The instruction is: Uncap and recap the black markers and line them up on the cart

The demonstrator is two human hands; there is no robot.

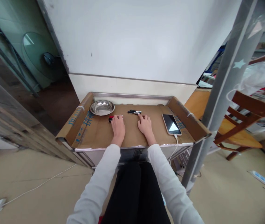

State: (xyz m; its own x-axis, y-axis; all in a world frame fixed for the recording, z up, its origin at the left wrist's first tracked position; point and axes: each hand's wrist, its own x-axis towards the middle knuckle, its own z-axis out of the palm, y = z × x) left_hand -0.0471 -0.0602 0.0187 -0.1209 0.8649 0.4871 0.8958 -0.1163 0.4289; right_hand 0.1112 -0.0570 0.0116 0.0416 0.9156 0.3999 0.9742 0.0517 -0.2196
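My left hand (118,128) lies flat, palm down, on the brown cardboard sheet (99,133) that covers a small table. Its fingertips touch a small red and black object (111,118). My right hand (145,126) also rests flat on the cardboard, fingers spread. Its fingertips are just short of a few black marker pens (134,112) lying side by side. Neither hand grips anything.
A steel bowl (102,107) sits at the table's back left. A phone (171,124) on a white cable lies at the right. A grey post (218,99) stands right of the table, a wooden chair (241,124) beyond it. A white wall is behind.
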